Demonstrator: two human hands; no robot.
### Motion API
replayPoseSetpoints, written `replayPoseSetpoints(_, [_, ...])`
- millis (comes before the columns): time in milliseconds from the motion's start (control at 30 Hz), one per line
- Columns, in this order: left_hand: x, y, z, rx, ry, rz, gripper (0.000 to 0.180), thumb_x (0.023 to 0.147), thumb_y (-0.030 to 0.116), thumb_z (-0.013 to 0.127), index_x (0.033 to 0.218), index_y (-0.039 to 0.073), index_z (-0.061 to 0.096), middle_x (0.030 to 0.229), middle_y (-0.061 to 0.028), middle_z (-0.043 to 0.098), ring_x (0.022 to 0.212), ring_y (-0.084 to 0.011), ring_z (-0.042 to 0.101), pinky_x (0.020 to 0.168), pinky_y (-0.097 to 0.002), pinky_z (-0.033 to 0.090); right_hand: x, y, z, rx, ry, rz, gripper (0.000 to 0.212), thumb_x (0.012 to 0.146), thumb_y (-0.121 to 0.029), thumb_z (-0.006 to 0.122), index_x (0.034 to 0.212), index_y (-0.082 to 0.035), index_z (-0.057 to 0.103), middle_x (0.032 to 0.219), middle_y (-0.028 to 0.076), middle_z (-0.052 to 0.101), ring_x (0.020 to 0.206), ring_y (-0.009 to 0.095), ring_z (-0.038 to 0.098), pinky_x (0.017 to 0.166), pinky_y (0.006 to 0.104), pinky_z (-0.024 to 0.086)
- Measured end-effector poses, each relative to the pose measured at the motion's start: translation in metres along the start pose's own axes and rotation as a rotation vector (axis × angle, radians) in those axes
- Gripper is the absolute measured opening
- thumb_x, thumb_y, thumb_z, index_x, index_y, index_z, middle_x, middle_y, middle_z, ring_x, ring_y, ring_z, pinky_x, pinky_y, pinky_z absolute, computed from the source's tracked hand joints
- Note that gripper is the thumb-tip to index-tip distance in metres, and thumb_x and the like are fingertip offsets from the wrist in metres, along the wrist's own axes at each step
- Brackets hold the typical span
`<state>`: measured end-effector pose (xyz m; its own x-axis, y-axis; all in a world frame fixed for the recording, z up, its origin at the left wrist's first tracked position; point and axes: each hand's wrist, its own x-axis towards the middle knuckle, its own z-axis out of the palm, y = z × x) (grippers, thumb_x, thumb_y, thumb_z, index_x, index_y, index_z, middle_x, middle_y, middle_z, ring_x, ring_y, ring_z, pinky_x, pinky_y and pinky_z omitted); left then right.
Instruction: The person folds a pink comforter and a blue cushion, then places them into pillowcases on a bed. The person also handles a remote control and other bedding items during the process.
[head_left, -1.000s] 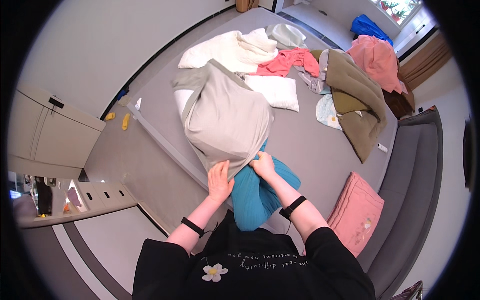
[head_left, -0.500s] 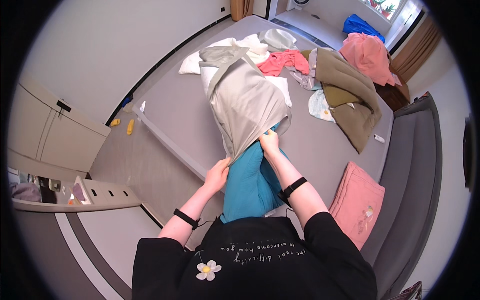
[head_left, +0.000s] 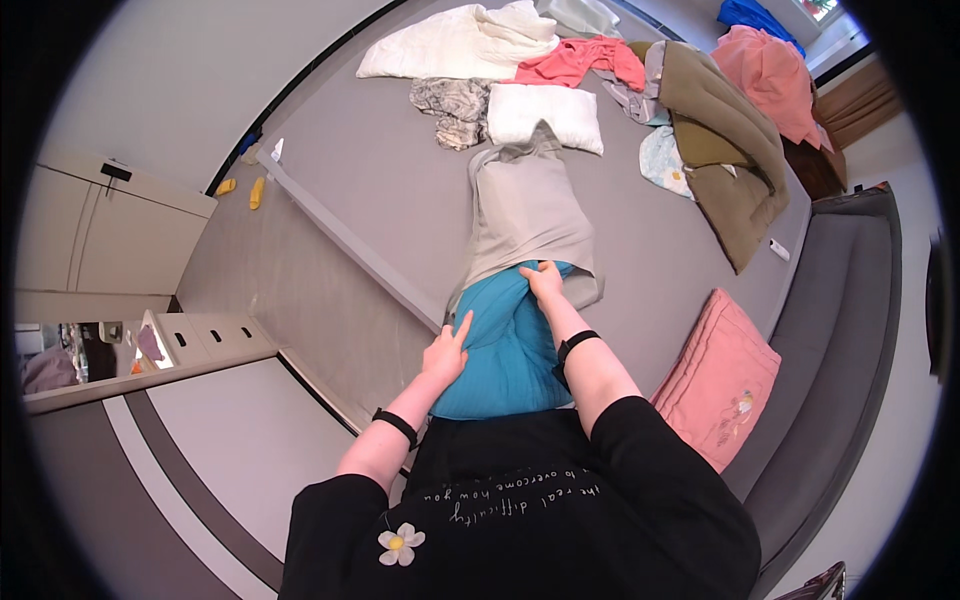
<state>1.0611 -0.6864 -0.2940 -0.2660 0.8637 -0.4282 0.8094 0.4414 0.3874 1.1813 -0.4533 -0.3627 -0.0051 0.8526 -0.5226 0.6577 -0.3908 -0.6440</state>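
Observation:
A teal pillow (head_left: 490,355) lies at the bed's near edge against my body, its far end inside a light grey pillowcase (head_left: 525,205). The case lies flat on the bed, its mouth facing me. At that mouth my right hand (head_left: 543,283) is closed on a fold of the teal pillow; its fingertips are partly hidden by fabric. My left hand (head_left: 446,350) rests against the pillow's left side, index finger stretched out towards the case's near left corner, which hangs just beyond it.
Beyond the case are a white pillow (head_left: 550,112), a grey patterned cloth (head_left: 458,108) and a white quilt (head_left: 450,42). An olive quilt (head_left: 735,150) lies far right. A folded pink quilt (head_left: 715,385) sits beside the grey headboard (head_left: 800,400). Drawers (head_left: 215,338) stand left.
The pillowcase, raised before, has dropped flat onto the bed, uncovering the white pillow and patterned cloth. My left hand has let go of its edge and moved down onto the teal pillow.

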Motion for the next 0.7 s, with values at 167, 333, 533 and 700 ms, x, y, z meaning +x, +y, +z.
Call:
replayPoseSetpoints(167, [0.005, -0.01, 0.014, -0.095, -0.125, -0.143, 0.076, 0.086, 0.02, 0.058, 0.149, 0.035, 0.016, 0.115, -0.0196, 0.047, 0.1, -0.0367, 0.058, 0.081, -0.046, 0.052, 0.044, 0.111, -0.047, 0.205, -0.196, 0.226, 0.086, 0.076, -0.022, 0.071, 0.145, -0.008, 0.022, 0.127, 0.024, 0.052, 0.113, 0.038, 0.054, 0.095, 0.0453, 0.045])
replayPoseSetpoints(333, [-0.002, -0.046, 0.051, -0.333, -0.133, -0.046, 0.086, 0.08, 0.029, 0.068, 0.149, 0.03, 0.016, 0.13, -0.023, 0.04, 0.115, -0.0387, 0.051, 0.095, -0.0439, 0.046, 0.035, 0.224, -0.093, -0.319, -0.357, 0.088, 0.113, 0.068, -0.043, 0.078, 0.15, -0.01, 0.007, 0.144, 0.026, 0.034, 0.131, 0.04, 0.038, 0.099, 0.0547, 0.04])
replayPoseSetpoints(533, [-0.028, -0.034, 0.052, -0.384, -0.263, -0.256, 0.107, 0.069, 0.029, 0.079, 0.15, 0.02, 0.009, 0.138, -0.0284, 0.033, 0.121, -0.0405, 0.046, 0.099, -0.0447, 0.043, -0.007, 0.267, -0.125, -0.214, -0.549, 0.475, 0.119, 0.068, -0.06, 0.073, 0.151, -0.01, 0.004, 0.151, 0.023, 0.022, 0.138, 0.042, 0.025, 0.103, 0.0615, 0.031])
replayPoseSetpoints(700, [-0.022, -0.036, 0.071, -0.702, -0.256, -0.324, 0.093, 0.073, 0.009, 0.066, 0.149, 0.017, 0.013, 0.132, -0.0249, 0.044, 0.12, -0.0377, 0.048, 0.097, -0.0446, 0.045, -0.033, 0.276, -0.114, -0.003, -0.566, 0.556, 0.112, 0.073, -0.064, 0.065, 0.151, -0.01, 0.005, 0.154, 0.019, 0.018, 0.139, 0.038, 0.024, 0.103, 0.0626, 0.029])
